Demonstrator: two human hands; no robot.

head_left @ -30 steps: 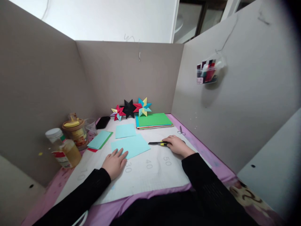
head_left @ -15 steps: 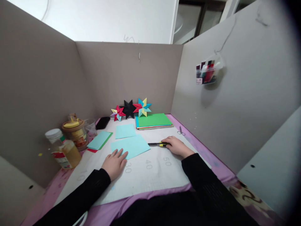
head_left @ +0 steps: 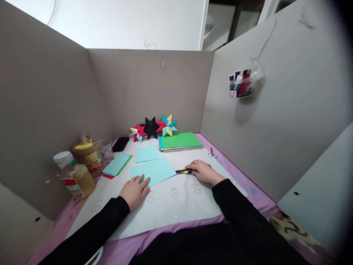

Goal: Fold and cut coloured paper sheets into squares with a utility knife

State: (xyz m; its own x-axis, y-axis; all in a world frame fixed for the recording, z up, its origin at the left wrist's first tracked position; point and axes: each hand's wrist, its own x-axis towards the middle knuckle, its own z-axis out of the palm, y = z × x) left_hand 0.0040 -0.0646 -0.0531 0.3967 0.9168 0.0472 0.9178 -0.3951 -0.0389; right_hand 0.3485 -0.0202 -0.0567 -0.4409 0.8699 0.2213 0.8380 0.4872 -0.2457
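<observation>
1. Right hand (head_left: 202, 172): curled shut over the rear of a black-and-yellow cutter (head_left: 182, 171). The tool lies low along the mat, its tip pointing away from the palm and meeting the right edge of the sheet. The grip looks suited to steering a blade, though no blade can be made out.
2. Left hand (head_left: 135, 190): flat and open, fingertips on the near corner of a light-blue sheet (head_left: 154, 171), apparently pinning it against sliding.
3. White cutting mat (head_left: 176, 206): under both hands, printed with numbers, and carrying the sheet.
4. Second light-blue sheet (head_left: 146, 153): just beyond the first, lying loose, touched by neither hand.
5. Small pile of teal, green and red sheets (head_left: 117, 164): beyond the left hand, toward its outer side.
6. Small scissors (head_left: 211, 152): just beyond the right hand, lying flat.
7. Stack of coloured paper (head_left: 180, 141), green on top: farther beyond the right hand, squared up.
8. Folded paper stars (head_left: 151, 127): farthest out, propped against the back partition.
9. Black phone (head_left: 120, 144), yellow-lidded jar (head_left: 87, 154), white-capped bottle (head_left: 72, 173): well out past the left hand, at the edge of the purple tabletop (head_left: 242, 180).
</observation>
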